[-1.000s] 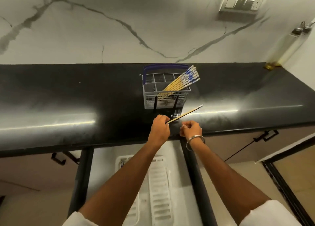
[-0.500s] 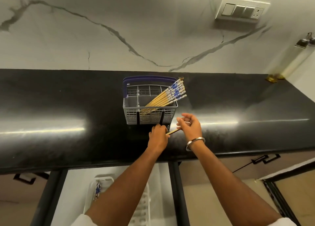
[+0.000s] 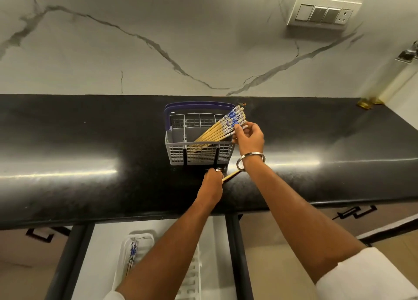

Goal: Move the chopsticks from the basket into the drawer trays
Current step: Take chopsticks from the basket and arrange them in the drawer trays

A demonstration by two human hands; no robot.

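A grey cutlery basket [image 3: 199, 157] with a purple handle stands on the black counter. Several wooden chopsticks [image 3: 217, 132] with blue-and-white tops lean out of it to the right. My right hand [image 3: 248, 138] is at their patterned tops, fingertips pinching one of them. My left hand [image 3: 211, 183] is in front of the basket, shut on a single chopstick [image 3: 230, 176] that points right and passes under my right wrist. Below the counter, a white drawer tray [image 3: 135, 236] holds chopsticks [image 3: 132, 252] lying lengthwise.
The black counter [image 3: 90, 164] runs the full width, its front edge above the open drawer. A second white ribbed tray [image 3: 192, 277] lies beside the first, partly hidden by my left arm. A glass bottle [image 3: 389, 82] stands at the far right corner. Switch plate [image 3: 323, 11] on the wall.
My right hand has moved up and away from the single chopstick to the tops of the chopsticks in the basket. My left hand keeps holding the single chopstick. The camera has tilted down.
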